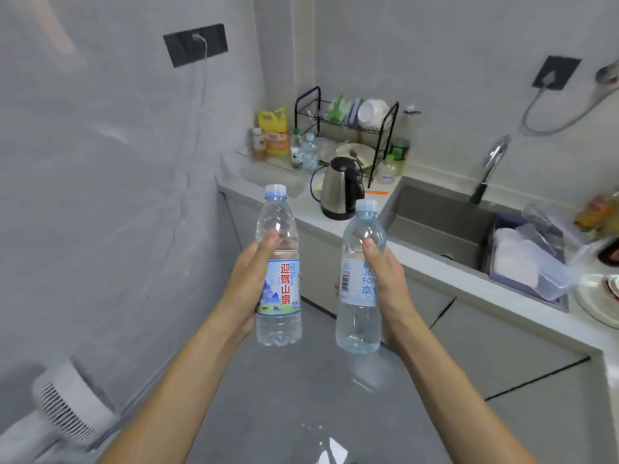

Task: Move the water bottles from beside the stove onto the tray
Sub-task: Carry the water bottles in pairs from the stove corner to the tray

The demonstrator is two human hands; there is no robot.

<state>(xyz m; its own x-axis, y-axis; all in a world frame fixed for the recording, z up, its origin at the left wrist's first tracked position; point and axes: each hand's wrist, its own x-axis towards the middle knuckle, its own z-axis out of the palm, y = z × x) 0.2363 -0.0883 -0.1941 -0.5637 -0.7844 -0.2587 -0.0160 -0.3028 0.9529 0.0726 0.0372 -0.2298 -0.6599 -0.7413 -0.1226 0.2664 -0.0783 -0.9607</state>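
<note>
My left hand (249, 279) grips a clear water bottle with a red-lettered mountain label (278, 289), held upright in the air over the grey floor. My right hand (388, 279) grips a second clear bottle with a pale blue label (358, 316), also upright, a little to the right. Both caps are on. A clear tray (254, 155) lies at the far left end of the counter; an orange jug and small bottles stand on it. The stove is out of view.
The white counter (425, 259) runs from the far corner toward the right. On it stand a steel kettle (340, 189) and a black dish rack (348, 128). A sink (435, 222) with a tap and plastic containers follows. A white fan (72, 406) stands lower left.
</note>
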